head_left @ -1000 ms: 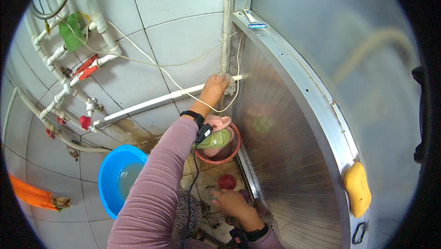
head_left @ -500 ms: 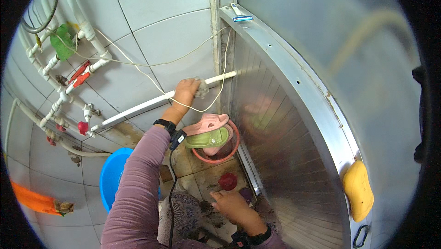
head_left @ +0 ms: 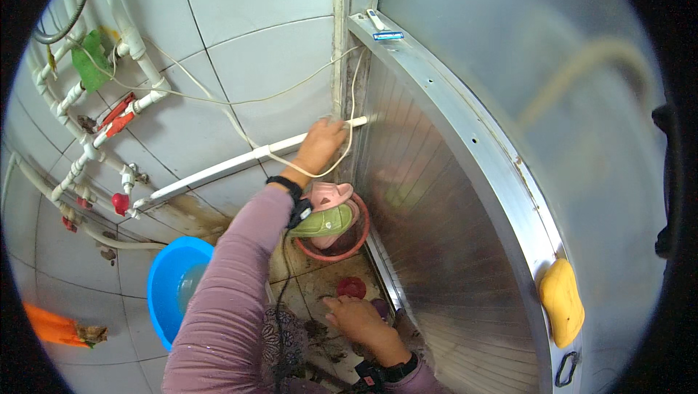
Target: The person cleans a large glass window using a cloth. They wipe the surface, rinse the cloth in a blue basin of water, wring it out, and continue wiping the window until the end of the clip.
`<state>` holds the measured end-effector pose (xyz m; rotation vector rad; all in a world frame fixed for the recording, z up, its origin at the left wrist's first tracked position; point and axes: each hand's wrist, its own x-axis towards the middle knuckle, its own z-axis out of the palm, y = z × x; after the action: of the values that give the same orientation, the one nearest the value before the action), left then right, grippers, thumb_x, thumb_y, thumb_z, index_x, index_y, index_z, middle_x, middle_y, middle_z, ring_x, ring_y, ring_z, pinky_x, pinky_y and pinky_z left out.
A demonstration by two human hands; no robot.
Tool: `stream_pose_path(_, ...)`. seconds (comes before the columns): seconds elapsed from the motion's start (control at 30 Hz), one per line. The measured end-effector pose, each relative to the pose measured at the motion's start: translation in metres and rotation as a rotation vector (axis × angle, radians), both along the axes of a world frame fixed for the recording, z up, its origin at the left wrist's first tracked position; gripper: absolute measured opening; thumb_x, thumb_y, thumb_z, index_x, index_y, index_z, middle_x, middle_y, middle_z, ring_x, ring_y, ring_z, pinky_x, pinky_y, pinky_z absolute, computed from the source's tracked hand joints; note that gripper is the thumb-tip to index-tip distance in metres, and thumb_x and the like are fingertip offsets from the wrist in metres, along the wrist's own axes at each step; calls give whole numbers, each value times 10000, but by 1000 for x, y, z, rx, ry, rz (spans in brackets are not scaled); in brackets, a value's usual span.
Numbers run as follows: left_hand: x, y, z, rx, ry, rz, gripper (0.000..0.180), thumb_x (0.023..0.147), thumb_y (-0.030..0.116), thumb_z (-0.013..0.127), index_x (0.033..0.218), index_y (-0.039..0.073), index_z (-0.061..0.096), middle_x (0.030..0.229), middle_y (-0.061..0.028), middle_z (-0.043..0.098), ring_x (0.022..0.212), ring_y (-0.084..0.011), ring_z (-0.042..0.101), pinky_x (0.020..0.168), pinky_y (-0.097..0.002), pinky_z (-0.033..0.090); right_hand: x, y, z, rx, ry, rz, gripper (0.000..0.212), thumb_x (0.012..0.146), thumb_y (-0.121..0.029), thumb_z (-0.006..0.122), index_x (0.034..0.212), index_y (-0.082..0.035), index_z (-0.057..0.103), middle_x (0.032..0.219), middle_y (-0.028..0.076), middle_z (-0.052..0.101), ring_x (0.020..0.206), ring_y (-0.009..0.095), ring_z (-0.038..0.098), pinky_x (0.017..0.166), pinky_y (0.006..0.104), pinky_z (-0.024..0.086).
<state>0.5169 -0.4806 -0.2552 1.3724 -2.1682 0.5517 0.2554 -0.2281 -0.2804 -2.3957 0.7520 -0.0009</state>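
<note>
My left hand (head_left: 324,142) is at the right end of a white pipe (head_left: 225,169) that runs along the tiled wall. Its fingers are curled and a little blurred; the grey scouring pad that showed in it a moment before is now hidden behind them. A thin cream cord (head_left: 247,102) loops past the wrist. Below that forearm, pink slippers (head_left: 329,193) and a green slipper (head_left: 325,222) rest in a reddish basin (head_left: 361,241). Lower down hovers my right hand (head_left: 363,323), fingers loosely apart and holding nothing, near a small red round item (head_left: 351,288) on the floor.
A blue basin (head_left: 161,285) stands left of my arm. White pipes with red valves (head_left: 120,203) and a green cloth (head_left: 92,61) are at the left. Along the right metal ledge (head_left: 465,110) lie a razor (head_left: 387,35) and a yellow sponge (head_left: 562,303).
My left hand has slid right along the pipe toward the corner, and the scouring pad has gone out of sight. My right hand has barely moved. The view has shifted slightly.
</note>
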Motion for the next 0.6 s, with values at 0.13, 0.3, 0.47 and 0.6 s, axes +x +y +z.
stream_pose_path(0.13,24,27,2,-4,25,56,317,752,43,520,1056,59,610,1096,-110,581,909,-327,533,788,-398,451,-7,5,5,42,29,15,349,863,-260,589,1134,-54,513,912,187,616,840,372,624,681,479,509)
stream_pose_path(0.3,-11,-5,-4,-27,27,116,322,745,25,522,1054,59,606,1067,-114,593,898,-326,539,785,-399,454,-5,4,6,122,119,71,323,881,-274,562,1105,-44,518,930,189,621,850,380,621,692,491,508)
stream_pose_path(0.47,-45,-46,-5,34,139,141,270,732,12,534,996,39,584,1062,-150,589,899,-339,560,769,-416,467,-6,-5,4,117,183,42,368,896,-287,537,1181,-56,508,987,202,609,908,384,604,752,477,491)
stream_pose_path(0.6,-22,-34,-2,67,108,111,347,715,1,560,1059,41,547,969,-157,578,883,-360,555,768,-432,461,0,-5,2,170,238,30,413,900,-281,534,1255,-75,491,1057,211,599,978,384,584,811,463,474)
